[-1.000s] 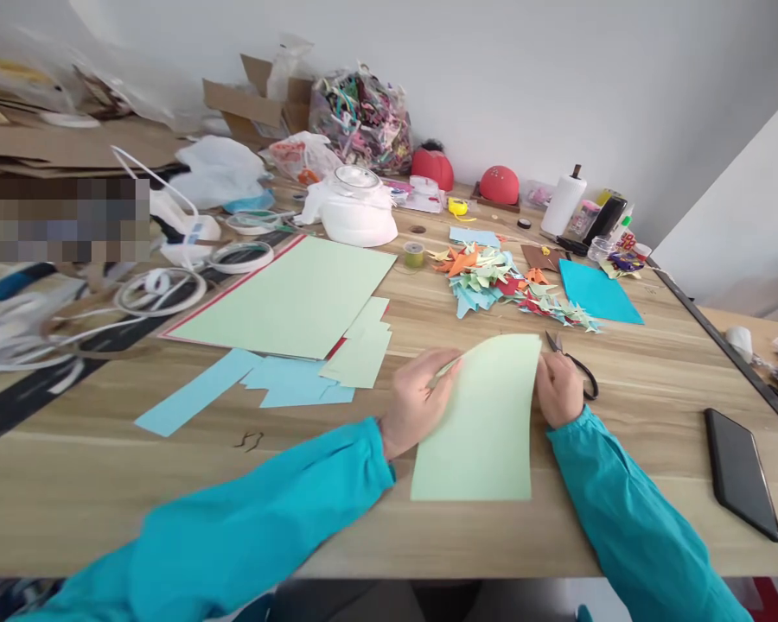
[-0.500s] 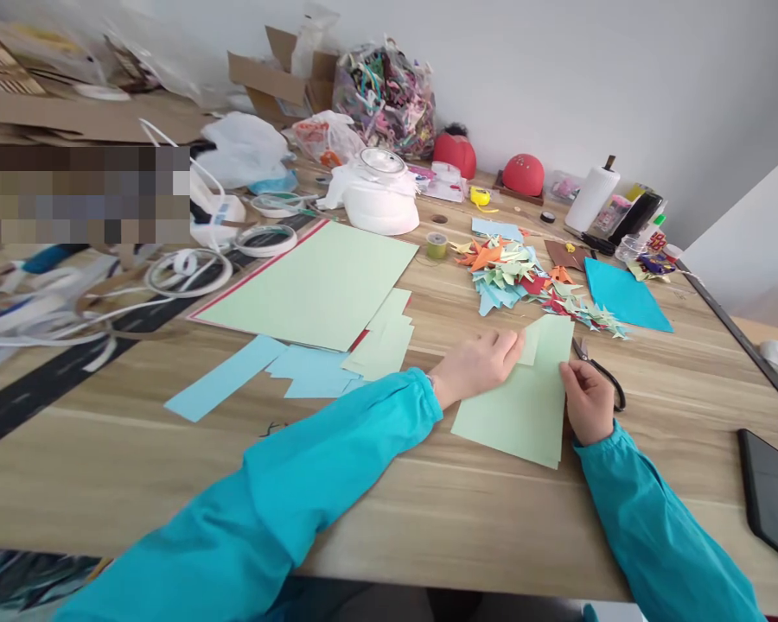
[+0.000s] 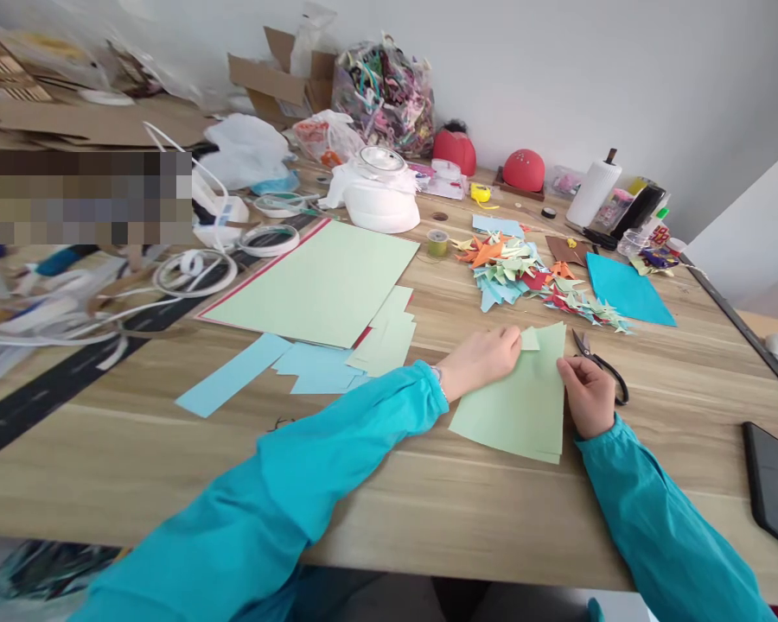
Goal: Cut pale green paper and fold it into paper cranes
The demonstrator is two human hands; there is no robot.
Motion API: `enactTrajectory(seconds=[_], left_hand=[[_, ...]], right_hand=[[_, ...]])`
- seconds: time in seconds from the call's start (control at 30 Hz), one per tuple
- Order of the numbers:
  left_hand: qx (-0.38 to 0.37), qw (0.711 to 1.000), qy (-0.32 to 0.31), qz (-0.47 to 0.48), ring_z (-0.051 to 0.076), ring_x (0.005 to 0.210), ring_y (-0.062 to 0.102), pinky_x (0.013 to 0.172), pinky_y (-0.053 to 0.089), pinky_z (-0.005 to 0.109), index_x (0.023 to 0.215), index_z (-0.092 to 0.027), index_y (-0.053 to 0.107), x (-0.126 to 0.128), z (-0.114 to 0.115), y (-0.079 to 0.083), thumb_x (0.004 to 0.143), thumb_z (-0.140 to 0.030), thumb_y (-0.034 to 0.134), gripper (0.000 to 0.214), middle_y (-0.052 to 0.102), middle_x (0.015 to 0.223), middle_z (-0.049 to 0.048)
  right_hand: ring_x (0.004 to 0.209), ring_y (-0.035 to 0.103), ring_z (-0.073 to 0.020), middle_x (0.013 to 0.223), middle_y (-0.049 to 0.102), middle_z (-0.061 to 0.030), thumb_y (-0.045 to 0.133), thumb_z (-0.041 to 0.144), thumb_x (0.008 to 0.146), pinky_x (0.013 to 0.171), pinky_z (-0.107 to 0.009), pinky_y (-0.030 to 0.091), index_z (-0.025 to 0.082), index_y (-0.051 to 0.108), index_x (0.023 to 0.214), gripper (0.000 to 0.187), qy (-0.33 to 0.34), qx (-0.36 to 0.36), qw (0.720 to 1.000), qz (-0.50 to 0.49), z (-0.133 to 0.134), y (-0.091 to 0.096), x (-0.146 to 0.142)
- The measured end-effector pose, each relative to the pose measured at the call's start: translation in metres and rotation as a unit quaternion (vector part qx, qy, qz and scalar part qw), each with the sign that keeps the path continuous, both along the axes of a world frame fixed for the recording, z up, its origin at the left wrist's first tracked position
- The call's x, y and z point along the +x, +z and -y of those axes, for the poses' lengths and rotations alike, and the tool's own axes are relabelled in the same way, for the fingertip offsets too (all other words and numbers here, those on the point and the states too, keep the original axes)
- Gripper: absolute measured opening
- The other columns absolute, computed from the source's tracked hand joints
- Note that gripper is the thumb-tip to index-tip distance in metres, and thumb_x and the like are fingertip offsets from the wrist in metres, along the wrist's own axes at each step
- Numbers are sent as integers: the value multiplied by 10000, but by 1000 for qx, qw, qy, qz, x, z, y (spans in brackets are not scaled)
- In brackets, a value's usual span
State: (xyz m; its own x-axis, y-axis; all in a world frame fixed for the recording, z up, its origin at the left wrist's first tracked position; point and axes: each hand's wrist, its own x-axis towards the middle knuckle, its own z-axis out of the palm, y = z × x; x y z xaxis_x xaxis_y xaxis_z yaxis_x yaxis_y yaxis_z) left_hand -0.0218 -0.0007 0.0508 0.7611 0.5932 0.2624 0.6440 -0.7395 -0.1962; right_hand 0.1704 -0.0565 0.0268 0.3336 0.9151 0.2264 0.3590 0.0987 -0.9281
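Two pale green paper sheets [image 3: 515, 415] lie on the table before me, slightly offset at their lower right corner. My left hand [image 3: 483, 361] rests at their upper left part with fingers closed on a small pale green paper piece [image 3: 530, 339], which pokes out past the fingertips over the sheets. My right hand [image 3: 587, 396] pinches the sheets' right edge between thumb and fingers. Just beyond that hand are black-handled scissors [image 3: 608, 370], partly hidden by it.
Folded paper shapes [image 3: 512, 268] in several colours are heaped farther back. To the left lie a large green sheet stack [image 3: 317, 281], blue paper pieces [image 3: 321, 370] and a blue strip [image 3: 233, 375]. A phone [image 3: 774, 484] is at right. White cables [image 3: 194, 272] tangle far left.
The small green piece now shows less beyond my left fingertips. The sheets' upper edge has tilted a little under my hands. My right hand keeps its pinch, and the view has shifted slightly.
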Motion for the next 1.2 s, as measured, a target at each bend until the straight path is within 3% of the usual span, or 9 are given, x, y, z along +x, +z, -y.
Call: enactTrajectory(seconds=[0.17,0.33,0.47,0.63,0.8,0.9,1.07,1.13,1.2], left_hand=[[-7,999,25,-19,209,750,612,509,440,274,1042,-71,563,7,21,10,887,-4,273,335,570,912,121],[-37,998,50,-26,187,696,595,508,463,279,1088,-83,541,-27,71,30,782,46,351,382,567,906,87],[-26,994,82,66,191,739,611,492,459,273,1290,-86,411,-53,108,15,837,-29,361,459,594,953,87],[-55,976,125,170,160,632,597,491,445,267,1224,-129,494,-33,79,-22,902,-96,344,356,612,930,71],[-59,962,109,245,160,661,605,526,443,245,1170,-147,563,-11,32,-30,886,-78,344,365,626,912,82],[-113,900,86,411,179,801,627,664,490,262,1103,-142,610,-10,20,-28,906,-143,376,306,643,942,99],[-308,686,146,643,187,785,653,680,516,274,935,-127,665,-17,1,-27,837,-300,553,228,708,876,86],[-300,670,183,654,195,790,655,703,515,288,869,-133,677,-25,-9,-26,807,-303,570,211,721,873,77],[-266,705,205,625,194,786,653,729,506,294,860,-143,685,-37,-19,-21,799,-292,561,203,728,869,62]], right_hand=[[531,542,-145,586,641,-22,696,511,664,487,-261,424,168,665,671,344,11,-14,999,-40,1,4,0],[448,458,-112,515,577,4,731,523,625,410,-240,353,175,638,625,360,58,-58,992,-93,6,14,-1],[432,447,-108,505,570,3,729,510,651,398,-236,334,177,638,628,346,130,-98,982,-96,11,15,-2],[464,467,-115,540,589,-1,729,488,676,420,-239,342,180,648,654,319,106,-82,987,-92,10,7,-1],[472,473,-112,552,582,20,726,472,696,440,-237,352,190,633,687,297,54,-54,986,-149,7,-1,3],[411,406,-85,487,515,56,741,468,680,408,-224,305,195,602,675,306,24,-38,979,-198,6,1,0],[428,466,-88,545,584,55,798,472,574,417,-218,354,201,553,661,376,-10,-27,953,-301,6,13,-7],[456,506,-96,584,617,44,807,481,557,439,-224,389,198,543,657,399,-13,-27,952,-306,5,16,-7],[452,512,-101,564,608,47,804,505,555,442,-229,399,198,544,660,415,-19,-28,956,-293,5,17,-7]])
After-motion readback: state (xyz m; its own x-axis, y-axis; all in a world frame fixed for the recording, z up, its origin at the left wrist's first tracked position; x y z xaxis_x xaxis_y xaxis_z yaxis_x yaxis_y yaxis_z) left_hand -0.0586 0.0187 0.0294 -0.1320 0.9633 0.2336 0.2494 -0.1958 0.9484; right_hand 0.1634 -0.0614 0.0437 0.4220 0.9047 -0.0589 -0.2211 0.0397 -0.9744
